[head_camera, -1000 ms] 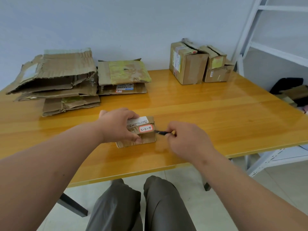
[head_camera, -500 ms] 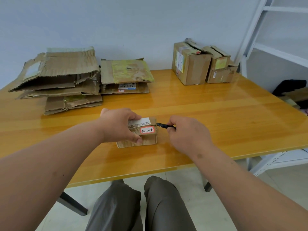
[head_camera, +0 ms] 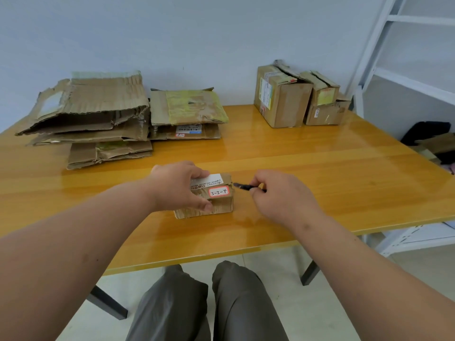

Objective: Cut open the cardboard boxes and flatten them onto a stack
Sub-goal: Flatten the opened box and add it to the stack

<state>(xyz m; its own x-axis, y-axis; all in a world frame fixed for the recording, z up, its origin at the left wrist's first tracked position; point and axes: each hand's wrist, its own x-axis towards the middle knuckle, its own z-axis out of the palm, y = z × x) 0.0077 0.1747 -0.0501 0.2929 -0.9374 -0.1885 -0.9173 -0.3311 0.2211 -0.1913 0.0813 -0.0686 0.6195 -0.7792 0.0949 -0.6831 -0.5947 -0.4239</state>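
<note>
Glossy yellow wood forms the counter (head_camera: 320,168), set against a pale wall. Near its front edge sits a small cardboard box (head_camera: 218,203); the left hand (head_camera: 179,187) grips its top, the right hand (head_camera: 278,193) pinches a dark cutter (head_camera: 242,186), tip at the box's upper right corner. Flattened cardboard (head_camera: 93,116) is stacked far left, uncut boxes (head_camera: 290,99) far right.

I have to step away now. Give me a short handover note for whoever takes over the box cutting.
Left hand grips the small box on the table.
Right hand pinches a dark cutter, tip at the box's right top edge.
Done: flattened cardboard stacks far left.
Left: cut and flatten this box, then the uncut boxes at far right.
</note>
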